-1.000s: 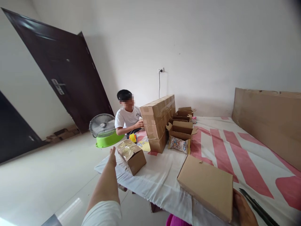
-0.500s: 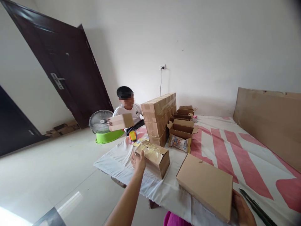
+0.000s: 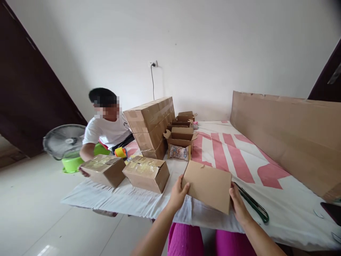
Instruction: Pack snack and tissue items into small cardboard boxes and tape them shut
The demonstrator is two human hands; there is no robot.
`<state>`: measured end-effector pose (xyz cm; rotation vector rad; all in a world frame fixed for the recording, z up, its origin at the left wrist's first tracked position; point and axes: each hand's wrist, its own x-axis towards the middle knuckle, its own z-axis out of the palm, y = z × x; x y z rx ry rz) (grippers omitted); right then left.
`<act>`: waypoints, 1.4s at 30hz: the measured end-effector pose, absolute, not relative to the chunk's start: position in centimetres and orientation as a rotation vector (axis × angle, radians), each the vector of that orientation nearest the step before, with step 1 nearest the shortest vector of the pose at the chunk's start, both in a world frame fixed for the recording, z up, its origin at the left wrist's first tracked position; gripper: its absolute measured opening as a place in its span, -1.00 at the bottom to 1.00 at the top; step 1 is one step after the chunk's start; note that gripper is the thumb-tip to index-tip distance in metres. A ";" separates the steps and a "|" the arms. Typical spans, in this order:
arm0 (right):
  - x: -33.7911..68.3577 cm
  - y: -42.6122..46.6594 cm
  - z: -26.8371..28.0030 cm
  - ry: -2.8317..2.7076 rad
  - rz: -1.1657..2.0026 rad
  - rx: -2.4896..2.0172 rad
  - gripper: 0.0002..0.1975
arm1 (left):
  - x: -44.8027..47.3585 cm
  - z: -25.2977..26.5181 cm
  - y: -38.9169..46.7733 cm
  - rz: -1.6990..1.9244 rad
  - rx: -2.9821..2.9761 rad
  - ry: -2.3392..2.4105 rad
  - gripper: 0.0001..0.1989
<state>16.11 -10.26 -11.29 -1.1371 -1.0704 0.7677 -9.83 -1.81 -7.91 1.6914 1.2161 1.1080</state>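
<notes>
A closed brown cardboard box [image 3: 207,185] lies at the table's front edge, held between my two hands. My left hand [image 3: 180,192] grips its left side, thumb on top. On the right side, my right hand [image 3: 238,201] closes on the edge. A utility knife [image 3: 253,202] with a green handle lies just right of that hand. To the left of my left hand is a taped box [image 3: 146,173]. Beside it another taped box [image 3: 103,170] is held by a co-worker's hand [image 3: 84,172].
A wall of stacked boxes [image 3: 149,124] stands beyond, with several open boxes [image 3: 181,137] to its right. A printed snack packet [image 3: 179,152] lies before them. A yellow tape roll [image 3: 120,152] is near the co-worker [image 3: 106,124]. A large cardboard sheet [image 3: 282,131] leans at right.
My left hand has left the taped box and now holds the left side of the closed box. The co-worker has brought a box down beside the taped one. The view has swung right.
</notes>
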 end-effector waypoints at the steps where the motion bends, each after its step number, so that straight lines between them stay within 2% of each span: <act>1: 16.4 -10.7 -10.4 -1.093 0.722 -1.126 -0.36 | -9.7 -8.3 -2.4 1.153 1.688 1.118 -0.42; 5: 17.8 -12.3 -8.4 -1.265 0.594 -1.116 -0.16 | -9.3 -11.0 -4.9 1.338 1.544 0.892 -0.38; 11: 17.2 -12.8 -13.5 -1.275 0.667 -1.203 -0.24 | -9.2 -15.2 -5.9 1.353 1.471 0.927 -0.47; 14: 16.5 -12.9 -16.0 -1.279 0.653 -1.306 -0.21 | -9.4 -15.2 -5.8 1.314 1.452 0.905 -0.47; 17: 16.4 -13.2 -16.3 -1.306 0.629 -1.336 -0.19 | -9.5 -14.8 -5.8 1.286 1.431 0.886 -0.48; 21: 18.6 -13.5 -14.9 -1.308 0.639 -1.289 -0.40 | -9.6 -15.0 -6.1 1.284 1.481 0.895 -0.45; 24: 22.1 -13.0 -14.3 -1.271 0.366 -1.500 -0.50 | -9.8 -14.6 -6.1 1.419 1.607 0.922 -0.42; 28: 26.1 -12.2 -15.0 -1.358 0.077 -1.856 -0.61 | -9.9 -12.2 -5.2 1.644 2.071 0.922 -0.31; 32: 27.2 -11.8 -15.5 -1.528 0.037 -1.997 -0.63 | -9.0 -10.8 -4.1 1.670 2.431 0.816 -0.52; 34: 27.0 -11.6 -14.5 -1.467 -0.005 -1.975 -0.60 | -8.3 -11.3 -3.9 1.733 2.433 0.764 -0.62; 37: 26.0 -10.9 -10.7 -1.360 -0.145 -1.868 -0.55 | -7.8 -12.3 -3.9 1.808 2.380 0.763 -0.65; 39: 24.7 -10.4 -7.0 -1.453 -0.177 -1.737 -0.59 | -7.8 -12.6 -4.0 1.820 2.368 0.767 -0.66; 42: 21.8 -10.0 -1.6 -1.730 -0.065 -1.556 -0.67 | -7.9 -12.8 -4.2 1.820 2.375 0.775 -0.66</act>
